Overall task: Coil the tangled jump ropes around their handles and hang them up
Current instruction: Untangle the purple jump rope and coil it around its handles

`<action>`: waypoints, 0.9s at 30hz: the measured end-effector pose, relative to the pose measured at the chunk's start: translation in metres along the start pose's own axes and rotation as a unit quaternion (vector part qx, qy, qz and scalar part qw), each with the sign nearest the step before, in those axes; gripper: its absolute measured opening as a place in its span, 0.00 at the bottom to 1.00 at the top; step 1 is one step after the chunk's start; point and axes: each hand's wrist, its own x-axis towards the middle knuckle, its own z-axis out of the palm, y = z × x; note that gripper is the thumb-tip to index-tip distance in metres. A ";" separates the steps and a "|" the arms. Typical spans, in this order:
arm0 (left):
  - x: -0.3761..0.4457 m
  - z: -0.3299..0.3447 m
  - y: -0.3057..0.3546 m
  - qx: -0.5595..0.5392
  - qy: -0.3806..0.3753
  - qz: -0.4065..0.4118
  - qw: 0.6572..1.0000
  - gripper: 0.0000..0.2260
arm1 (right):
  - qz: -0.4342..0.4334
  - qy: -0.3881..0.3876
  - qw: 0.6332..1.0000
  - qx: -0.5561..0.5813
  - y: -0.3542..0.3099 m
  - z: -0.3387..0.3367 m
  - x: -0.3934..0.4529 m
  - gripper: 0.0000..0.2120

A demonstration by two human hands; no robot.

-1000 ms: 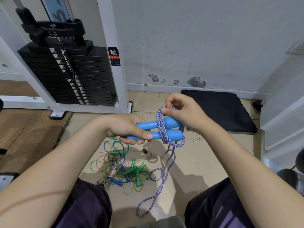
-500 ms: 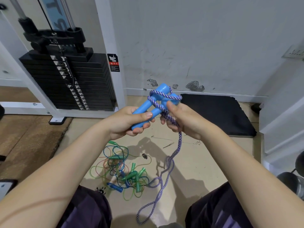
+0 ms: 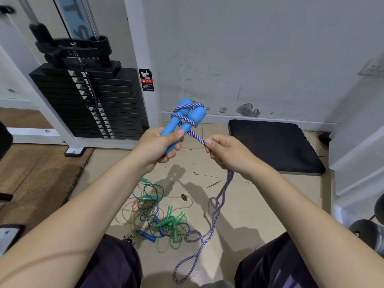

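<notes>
A person seated on a gym floor winds a purple-and-white braided jump rope (image 3: 216,206) around its pair of blue handles (image 3: 182,121), held side by side and tilted up and away toward the wall. The left hand (image 3: 160,146) has a closed grip round the lower ends of both handles, thumb laid over the top; the right hand (image 3: 225,151) pinches the rope just beside the handles, pulling it taut from the two or three turns already crossing the upper ends. The rest of the rope drops from under the right hand and trails in loose loops across the floor between the person's knees. A tangle of thin green, blue and orange ropes (image 3: 158,217) with green handles lies untouched on the floor, near the trailing rope but seemingly apart from it. A black weight stack (image 3: 91,100) and a black mat (image 3: 274,146) stand by the wall. The risks from here appear plain: the wraps sit high on the handles and could slip off the ends if tension eases, and the trailing loops look likely to kink or snag the neighbouring tangle as they are drawn up. No hook for hanging is in sight.
</notes>
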 end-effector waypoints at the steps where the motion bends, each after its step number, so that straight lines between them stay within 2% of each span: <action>1: 0.001 -0.001 0.000 0.012 0.009 -0.007 1.000 0.10 | -0.009 0.006 1.000 -0.010 0.000 0.002 -0.001 0.16; 4: 0.002 -0.004 0.001 0.058 0.003 -0.025 0.998 0.09 | -0.027 0.017 0.999 -0.026 -0.002 0.003 -0.004 0.17; 7: 0.001 -0.008 -0.003 0.153 -0.032 -0.028 0.987 0.09 | -0.045 0.045 0.998 -0.017 -0.008 -0.005 -0.009 0.15; 11: -0.012 0.000 -0.002 0.235 -0.196 -0.025 0.952 0.08 | -0.110 0.103 0.988 -0.036 -0.012 -0.018 -0.007 0.11; 13: -0.018 0.006 0.002 0.265 -0.242 -0.028 0.933 0.09 | -0.132 0.120 0.980 -0.086 -0.009 -0.018 -0.006 0.09; 16: -0.021 0.008 0.005 0.308 -0.256 -0.029 0.916 0.12 | -0.140 0.120 0.971 -0.151 -0.005 -0.011 -0.003 0.15; 18: -0.020 0.007 0.006 0.315 -0.248 -0.025 0.916 0.11 | -0.134 0.119 0.968 -0.177 -0.004 -0.008 -0.001 0.17; 24: -0.017 0.005 0.006 0.285 -0.262 -0.014 0.922 0.08 | -0.121 0.113 0.968 -0.189 -0.002 -0.007 -0.001 0.11; 27: -0.017 0.005 0.005 0.266 -0.277 -0.009 0.923 0.09 | -0.132 0.081 0.981 -0.118 0.001 -0.008 0.001 0.06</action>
